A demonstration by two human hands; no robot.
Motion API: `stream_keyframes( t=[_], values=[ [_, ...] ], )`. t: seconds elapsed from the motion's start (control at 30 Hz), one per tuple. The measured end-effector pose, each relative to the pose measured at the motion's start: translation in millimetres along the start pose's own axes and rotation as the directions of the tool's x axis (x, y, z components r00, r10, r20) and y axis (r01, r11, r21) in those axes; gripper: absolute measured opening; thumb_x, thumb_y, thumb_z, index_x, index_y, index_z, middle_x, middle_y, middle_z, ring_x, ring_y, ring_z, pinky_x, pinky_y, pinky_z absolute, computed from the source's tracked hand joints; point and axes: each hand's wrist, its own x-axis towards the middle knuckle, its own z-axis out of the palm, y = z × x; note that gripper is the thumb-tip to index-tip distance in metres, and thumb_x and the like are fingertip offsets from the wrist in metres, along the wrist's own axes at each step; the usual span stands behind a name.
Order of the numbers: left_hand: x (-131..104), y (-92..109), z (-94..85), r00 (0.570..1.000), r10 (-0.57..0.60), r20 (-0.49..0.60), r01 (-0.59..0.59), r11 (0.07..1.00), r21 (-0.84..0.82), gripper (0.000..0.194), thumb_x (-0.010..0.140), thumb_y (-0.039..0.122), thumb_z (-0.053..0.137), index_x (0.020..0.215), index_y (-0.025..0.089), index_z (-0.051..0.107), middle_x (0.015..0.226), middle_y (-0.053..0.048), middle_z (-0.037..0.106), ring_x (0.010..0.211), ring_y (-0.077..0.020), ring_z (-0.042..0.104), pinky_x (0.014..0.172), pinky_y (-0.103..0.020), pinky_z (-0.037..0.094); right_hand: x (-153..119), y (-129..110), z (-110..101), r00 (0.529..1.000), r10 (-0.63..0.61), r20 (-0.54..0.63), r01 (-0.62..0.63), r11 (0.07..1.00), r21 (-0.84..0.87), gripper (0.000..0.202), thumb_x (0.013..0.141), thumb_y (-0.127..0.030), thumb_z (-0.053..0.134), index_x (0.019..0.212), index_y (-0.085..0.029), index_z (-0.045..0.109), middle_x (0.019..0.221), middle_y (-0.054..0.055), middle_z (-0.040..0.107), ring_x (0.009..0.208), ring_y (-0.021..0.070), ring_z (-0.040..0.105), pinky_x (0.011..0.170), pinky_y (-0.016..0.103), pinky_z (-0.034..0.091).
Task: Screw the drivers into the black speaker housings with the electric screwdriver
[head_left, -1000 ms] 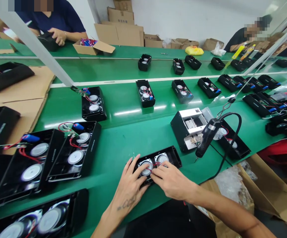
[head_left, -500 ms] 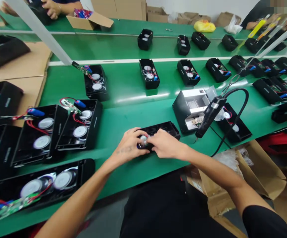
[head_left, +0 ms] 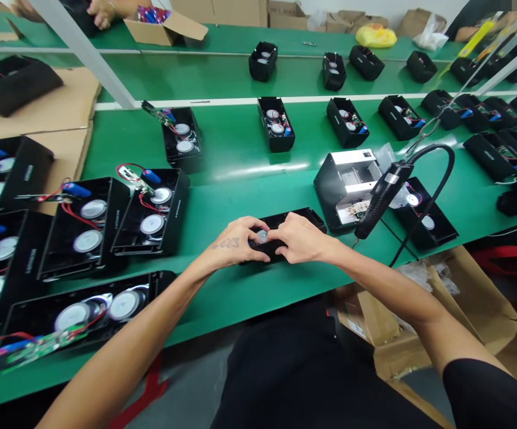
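the open black speaker case [head_left: 301, 219] lies near the front edge of the green table [head_left: 236, 196], right in front of the person. both hands are down in it: the left hand [head_left: 236, 244] curls over its left end, fingers bent and resting on the rim, and the right hand [head_left: 301, 241] sits just beside it, fingertips gathered at a round silver speaker [head_left: 262, 236] that shows between the two hands. whether those fingertips actually pinch anything i cannot tell, as the knuckles hide it.

judging from what shows, the speaker is already seated in the case, and the fiddling at it is not finished. the hanging screwdriver [head_left: 381, 196] dangles untouched to the right, just in front of a white and black box [head_left: 343, 182].

to the left, several bigger cases [head_left: 155, 208] wait in a crowd with speakers, red wires and blue batteries loose inside. further back, a row of small cases [head_left: 275, 122] runs along the middle of the table. at the far left corner another person's hand [head_left: 100, 11] rests by a cardboard box [head_left: 164, 27].
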Motion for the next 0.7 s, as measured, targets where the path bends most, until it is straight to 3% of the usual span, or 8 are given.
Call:
stream_keyframes(
  t=[0.1, 0.33, 0.53, 0.7],
  values=[
    [1.8, -0.6, -2.0, 0.998, 0.009, 0.065, -0.007, 1.000, -0.020, 0.037, 0.076, 0.056, 0.089, 0.076, 0.020, 0.078, 0.132, -0.004, 0.072, 0.120, -0.0270, 0.065, 0.116, -0.047, 0.047, 3.7, 1.3, -0.2, 1.000, 0.017, 0.022, -0.019, 0.996, 0.084, 0.036, 0.088, -0.012, 0.077, 0.123, -0.019, 0.080, 0.082, 0.003, 0.078, 0.076, 0.0207, 0.069, 0.079, 0.033, 0.041],
    [5.3, -6.2, -3.0, 0.995, 0.068, 0.068, -0.066, 0.997, -0.026, 0.034, 0.077, 0.056, 0.089, 0.079, 0.023, 0.083, 0.127, -0.003, 0.072, 0.117, -0.0259, 0.064, 0.110, -0.044, 0.047, 12.8, -2.6, -7.4, 0.994, 0.039, 0.098, -0.060, 0.975, 0.216, 0.041, 0.080, -0.007, 0.072, 0.118, -0.018, 0.083, 0.078, 0.001, 0.079, 0.067, 0.0186, 0.065, 0.064, 0.029, 0.036],
    [5.8, -8.7, -2.0, 0.992, 0.121, 0.042, -0.117, 0.988, -0.097, 0.033, 0.076, 0.054, 0.090, 0.068, 0.024, 0.079, 0.116, -0.002, 0.073, 0.101, -0.0212, 0.068, 0.092, -0.038, 0.050, 8.1, -17.4, -1.6, 0.989, 0.132, 0.059, -0.133, 0.991, 0.010, 0.032, 0.087, -0.022, 0.076, 0.118, -0.018, 0.082, 0.083, 0.008, 0.081, 0.079, 0.0262, 0.072, 0.081, 0.037, 0.040],
    [4.9, -13.0, 1.7, 0.985, 0.171, 0.033, -0.168, 0.983, -0.078, 0.033, 0.078, 0.058, 0.089, 0.072, 0.027, 0.081, 0.115, -0.001, 0.073, 0.103, -0.0214, 0.067, 0.094, -0.039, 0.051, 10.8, -18.4, 10.2, 0.999, 0.036, 0.032, -0.033, 0.996, -0.080, 0.030, 0.087, -0.021, 0.075, 0.116, -0.018, 0.082, 0.089, 0.011, 0.082, 0.083, 0.0277, 0.072, 0.085, 0.040, 0.040]
  ],
)
